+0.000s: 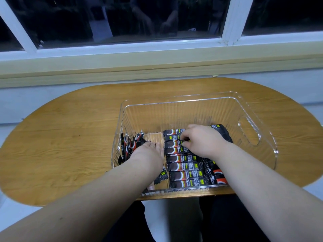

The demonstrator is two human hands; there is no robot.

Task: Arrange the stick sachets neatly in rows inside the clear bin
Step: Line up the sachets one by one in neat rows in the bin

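Observation:
A clear ribbed bin (258,109) stands on the oval wooden table (70,130). Inside it, black stick sachets (185,169) lie flat side by side in a row down the middle. A loose bunch of sachets (128,144) leans against the bin's left wall, some standing on end. My right hand (204,140) is over the upper end of the row, fingers curled and pinching a sachet there. My left hand (148,154) reaches into the bin's left part, fingers down by the loose bunch; what they hold is hidden. More sachets (218,173) lie under my right forearm.
The bin's right half and far part hold nothing, with a handle cutout (250,131) in the right wall. Behind the table runs a window sill (157,67) and dark window panes. My knees show below the table's near edge.

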